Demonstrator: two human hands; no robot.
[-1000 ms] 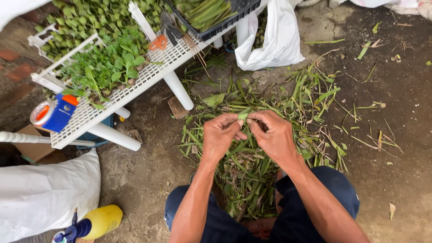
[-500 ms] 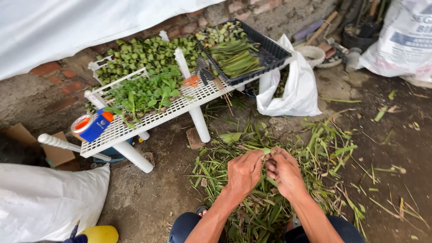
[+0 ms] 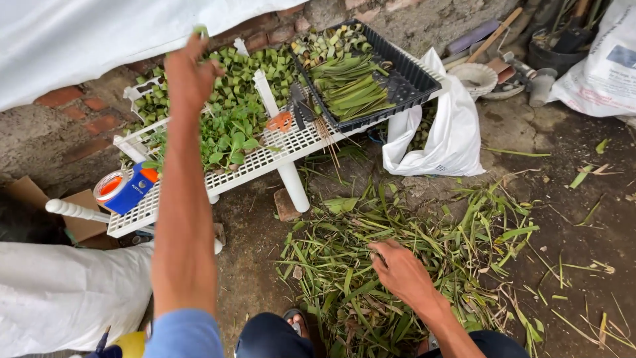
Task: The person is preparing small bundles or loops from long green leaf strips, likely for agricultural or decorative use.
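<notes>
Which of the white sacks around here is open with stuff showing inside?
The white plastic bag beside the black tray; its mouth gapes open, while the others show none.

On the slatted table [image 3: 265, 156] a tape dispenser [image 3: 124, 189] lies at the left end, leaf cups [image 3: 228, 99] in the middle and a tray [image 3: 414, 83] at the right end, with a sack [image 3: 440, 136] just right of it and cut leaves [image 3: 404, 265] on the ground before it.

A white plastic bag [image 3: 437, 136] hangs open below the right end of the white rack [image 3: 265, 156], just under the black tray [image 3: 404, 79]. A white sack [image 3: 599, 66] with a blue printed patch lies at the top right corner, and another white sack [image 3: 63, 292] at the lower left, with brown cardboard [image 3: 83, 209] behind it
</notes>
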